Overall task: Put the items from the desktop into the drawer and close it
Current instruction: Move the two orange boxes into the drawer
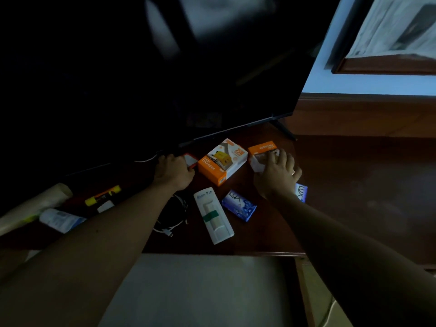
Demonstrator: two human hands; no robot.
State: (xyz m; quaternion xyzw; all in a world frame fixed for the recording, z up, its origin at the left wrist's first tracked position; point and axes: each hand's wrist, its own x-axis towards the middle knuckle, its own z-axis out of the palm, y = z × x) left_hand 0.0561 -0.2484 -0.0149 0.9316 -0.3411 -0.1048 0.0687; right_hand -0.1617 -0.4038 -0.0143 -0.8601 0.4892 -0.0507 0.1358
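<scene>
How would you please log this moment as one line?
left hand on small red-edged item | right hand on orange charger box | drawer open

Both bare forearms reach forward from the bottom corners, palms down. Left hand (173, 172) curled, knuckles up, fingers closed round the edge of something small, red-rimmed. Right hand (278, 173) spread, fingers draped over the top of a small box, thumb at its near side. Ring on a right finger.

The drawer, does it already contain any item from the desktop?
No, the open drawer shows only its bare pale bottom.
</scene>
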